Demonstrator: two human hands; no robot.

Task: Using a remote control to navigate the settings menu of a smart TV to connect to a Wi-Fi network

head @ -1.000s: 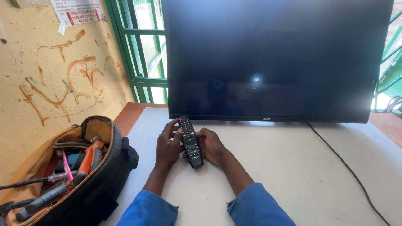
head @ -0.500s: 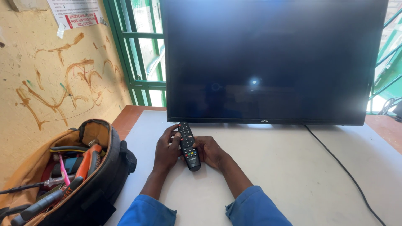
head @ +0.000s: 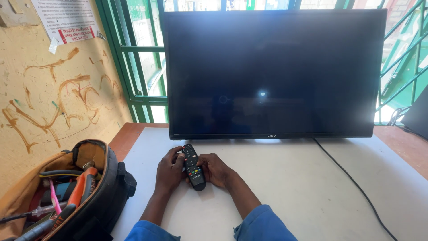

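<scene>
From the head camera, both hands rest on the pale surface just in front of a dark, switched-off television that stands at twelve o'clock. The left hand and the right hand close from either side on a black remote control, which lies lengthwise between them, its top end aimed at about eleven o'clock toward the screen and its lower end toward the person. The left grip is curled around the remote's left edge with the thumb laid on the upper buttons; the right grip is folded against its right edge, fingers bent in and touching the casing near the coloured keys. Blue sleeves show at six o'clock. A black cable runs from the television's base across the surface toward five o'clock. At eight o'clock an open tool bag sits at the surface's left edge, with an orange-handled tool and a pink one sticking out. Compared with half a second ago, the hands and remote keep the same hold and the same spot; only the camera has shifted slightly, so the television sits a little lower in view.
</scene>
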